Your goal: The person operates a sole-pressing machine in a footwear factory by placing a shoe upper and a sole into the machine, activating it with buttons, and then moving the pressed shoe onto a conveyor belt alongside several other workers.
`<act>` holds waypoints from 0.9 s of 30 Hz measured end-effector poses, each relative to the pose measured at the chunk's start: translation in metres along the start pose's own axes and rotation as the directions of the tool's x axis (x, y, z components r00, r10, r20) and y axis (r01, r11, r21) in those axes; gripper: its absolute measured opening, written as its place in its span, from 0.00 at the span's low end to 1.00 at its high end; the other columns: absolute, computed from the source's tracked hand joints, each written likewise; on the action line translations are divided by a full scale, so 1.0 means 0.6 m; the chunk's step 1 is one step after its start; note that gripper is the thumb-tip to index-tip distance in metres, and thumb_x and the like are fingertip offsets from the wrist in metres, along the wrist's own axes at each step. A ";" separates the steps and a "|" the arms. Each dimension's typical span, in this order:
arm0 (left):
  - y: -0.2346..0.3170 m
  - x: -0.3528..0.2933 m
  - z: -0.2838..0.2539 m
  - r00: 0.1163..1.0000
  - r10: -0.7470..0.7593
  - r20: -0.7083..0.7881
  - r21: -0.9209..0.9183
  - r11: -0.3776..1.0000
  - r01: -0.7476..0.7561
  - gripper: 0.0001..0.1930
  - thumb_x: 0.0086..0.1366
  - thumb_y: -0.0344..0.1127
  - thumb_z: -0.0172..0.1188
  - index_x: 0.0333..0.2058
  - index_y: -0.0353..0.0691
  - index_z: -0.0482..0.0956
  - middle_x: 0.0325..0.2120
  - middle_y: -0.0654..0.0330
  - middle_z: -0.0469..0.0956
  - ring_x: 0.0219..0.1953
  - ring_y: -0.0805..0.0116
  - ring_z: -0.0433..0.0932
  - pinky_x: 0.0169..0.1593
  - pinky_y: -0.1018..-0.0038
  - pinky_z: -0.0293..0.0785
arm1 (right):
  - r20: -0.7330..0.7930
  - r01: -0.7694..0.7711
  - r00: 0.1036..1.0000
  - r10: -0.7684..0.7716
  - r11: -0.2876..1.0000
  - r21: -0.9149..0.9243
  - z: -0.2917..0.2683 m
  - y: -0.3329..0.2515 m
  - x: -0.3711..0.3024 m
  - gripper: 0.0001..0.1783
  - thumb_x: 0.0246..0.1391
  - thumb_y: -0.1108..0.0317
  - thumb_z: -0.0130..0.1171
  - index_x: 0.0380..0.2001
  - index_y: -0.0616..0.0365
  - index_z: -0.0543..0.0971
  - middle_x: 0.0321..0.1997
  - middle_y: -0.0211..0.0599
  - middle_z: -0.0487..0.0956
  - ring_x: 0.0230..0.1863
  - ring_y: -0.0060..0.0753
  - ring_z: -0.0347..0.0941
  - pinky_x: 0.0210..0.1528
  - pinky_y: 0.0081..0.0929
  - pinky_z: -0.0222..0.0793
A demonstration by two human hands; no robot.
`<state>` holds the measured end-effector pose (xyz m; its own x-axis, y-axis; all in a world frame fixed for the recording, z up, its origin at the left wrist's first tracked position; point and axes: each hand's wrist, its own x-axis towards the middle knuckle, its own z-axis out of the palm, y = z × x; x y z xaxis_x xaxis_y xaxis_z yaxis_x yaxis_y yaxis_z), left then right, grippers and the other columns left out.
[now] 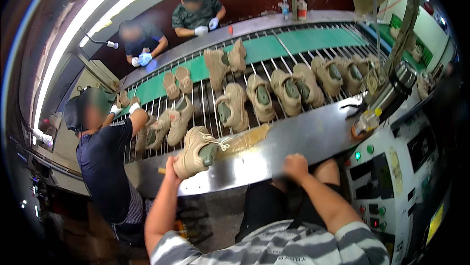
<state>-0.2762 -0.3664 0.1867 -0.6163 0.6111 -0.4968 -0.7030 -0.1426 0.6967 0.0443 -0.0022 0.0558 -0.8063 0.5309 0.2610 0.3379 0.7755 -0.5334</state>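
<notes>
My left hand (171, 168) grips a beige lace-up shoe (193, 153) by its sole side, holding it tilted over the metal ledge (245, 164). A green shoe last fills the shoe's opening, and a pale lace end hangs loose from it. At the ledge's front edge, above my right thigh, my right hand (295, 167) is closed. A dark blur lies just beside its fingers, and I cannot make out what it is. Just beyond the held shoe, another beige shoe (231, 107) with a green last rests on the roller conveyor (198, 118).
More beige shoes (286, 91) line the rollers, with a green belt (303, 44) behind them. A co-worker (105, 147) stands close at left; two others sit across. At right are a steel flask (396, 84), a yellow-capped bottle (366, 123) and a control panel (374, 177).
</notes>
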 end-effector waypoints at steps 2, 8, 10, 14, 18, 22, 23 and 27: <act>-0.110 -0.098 0.012 0.966 0.109 -0.235 -0.285 0.942 -0.176 0.32 0.62 0.54 0.40 0.56 0.35 0.69 0.51 0.47 0.74 0.53 0.47 0.73 0.56 0.51 0.69 | 0.044 -0.154 0.988 0.149 0.977 0.146 -0.025 -0.002 -0.012 0.04 0.40 0.69 0.59 0.19 0.57 0.76 0.20 0.39 0.73 0.27 0.41 0.71 0.31 0.37 0.68; -0.324 -0.228 0.204 0.919 0.231 0.319 -0.675 0.736 0.049 0.47 0.39 0.48 0.59 0.62 0.37 0.61 0.57 0.39 0.65 0.56 0.36 0.68 0.46 0.50 0.78 | 0.590 -0.579 0.802 0.089 0.357 0.733 -0.020 -0.030 -0.112 0.19 0.49 0.74 0.59 0.47 0.59 0.75 0.35 0.30 0.76 0.37 0.22 0.72 0.43 0.24 0.70; -0.337 -0.220 0.248 0.888 0.178 0.425 -0.650 0.743 0.162 0.51 0.40 0.53 0.61 0.64 0.37 0.57 0.60 0.38 0.61 0.59 0.35 0.63 0.48 0.47 0.76 | 0.583 -0.561 0.807 -0.094 0.186 0.806 -0.076 -0.088 -0.111 0.35 0.49 0.71 0.63 0.61 0.57 0.64 0.40 0.33 0.77 0.40 0.26 0.75 0.43 0.23 0.72; -0.346 -0.210 0.393 0.682 0.074 0.727 -0.491 0.751 0.442 0.46 0.54 0.61 0.59 0.65 0.41 0.56 0.63 0.47 0.58 0.61 0.39 0.61 0.58 0.46 0.68 | 0.320 -0.477 0.856 -0.406 -0.381 0.792 -0.191 -0.124 -0.112 0.38 0.53 0.61 0.61 0.63 0.62 0.60 0.54 0.43 0.74 0.52 0.36 0.72 0.55 0.32 0.68; -0.412 -0.132 0.495 0.667 -0.117 0.736 -0.188 0.911 0.368 0.27 0.69 0.43 0.50 0.63 0.42 0.59 0.60 0.55 0.63 0.58 0.60 0.67 0.61 0.63 0.68 | -0.162 0.145 0.986 0.021 -0.572 0.807 -0.332 -0.116 -0.139 0.43 0.50 0.50 0.61 0.63 0.64 0.60 0.61 0.46 0.70 0.58 0.44 0.70 0.58 0.40 0.67; -0.487 -0.120 0.553 0.657 -0.256 0.709 0.507 0.833 -0.222 0.16 0.68 0.31 0.52 0.53 0.36 0.72 0.48 0.56 0.76 0.47 0.68 0.76 0.52 0.73 0.72 | -0.067 0.186 0.944 0.324 -0.350 0.918 -0.418 0.006 -0.233 0.41 0.47 0.52 0.59 0.62 0.61 0.62 0.60 0.44 0.71 0.57 0.46 0.70 0.62 0.41 0.65; -0.510 -0.087 0.545 0.667 -0.369 0.647 0.591 0.796 -0.134 0.14 0.67 0.30 0.52 0.49 0.35 0.75 0.44 0.57 0.78 0.44 0.69 0.77 0.50 0.74 0.72 | 0.032 0.140 0.868 0.495 -0.308 0.941 -0.431 0.032 -0.265 0.37 0.48 0.53 0.57 0.60 0.61 0.65 0.57 0.43 0.73 0.54 0.46 0.72 0.58 0.43 0.68; -0.558 -0.010 0.526 0.809 -0.265 0.525 0.633 0.757 -0.163 0.09 0.65 0.30 0.55 0.40 0.32 0.79 0.31 0.59 0.81 0.35 0.73 0.78 0.42 0.78 0.73 | -0.030 0.131 0.475 0.879 -0.037 0.991 -0.518 0.208 -0.384 0.30 0.48 0.59 0.56 0.53 0.64 0.69 0.43 0.48 0.78 0.38 0.48 0.78 0.41 0.48 0.78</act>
<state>0.0747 -0.0765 0.1198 -0.1259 0.9407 -0.3150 -0.2070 0.2856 0.9357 0.4231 0.0785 0.1796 -0.0717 0.9445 -0.3207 -0.5988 -0.2979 -0.7434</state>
